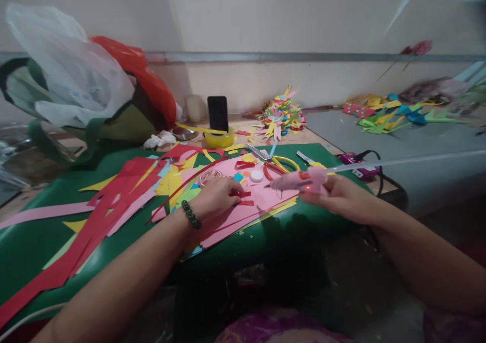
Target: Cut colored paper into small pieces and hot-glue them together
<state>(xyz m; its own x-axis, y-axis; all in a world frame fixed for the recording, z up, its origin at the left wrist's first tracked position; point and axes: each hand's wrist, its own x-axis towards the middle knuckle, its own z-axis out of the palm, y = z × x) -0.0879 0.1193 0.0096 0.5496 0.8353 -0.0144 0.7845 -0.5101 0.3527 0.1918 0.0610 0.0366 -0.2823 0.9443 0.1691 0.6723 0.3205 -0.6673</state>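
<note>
In my right hand [334,196] is a pink hot glue gun [313,180] with a lit orange light. Its dark nozzle points left, and a long clear glue stick [364,166] runs out of its back. My left hand [216,196], with a green bead bracelet at the wrist, is closed, fingertips pinching a small red paper piece [246,203]. Below it lie pink paper sheets [220,237]. Just beyond the hands are a white round cap [256,175], a folded red strip [245,165] and scissors [281,167] with yellow and red handles. My left hand partly covers a round patterned object [208,177].
Red paper strips [114,211] spread across the green mat [41,231] at left. Behind stand a phone [217,114], yellow tape [219,138] and a colourful paper ornament [281,118]. A utility knife [306,158] and a purple power block [359,166] lie right. Bags [83,75] fill the back left.
</note>
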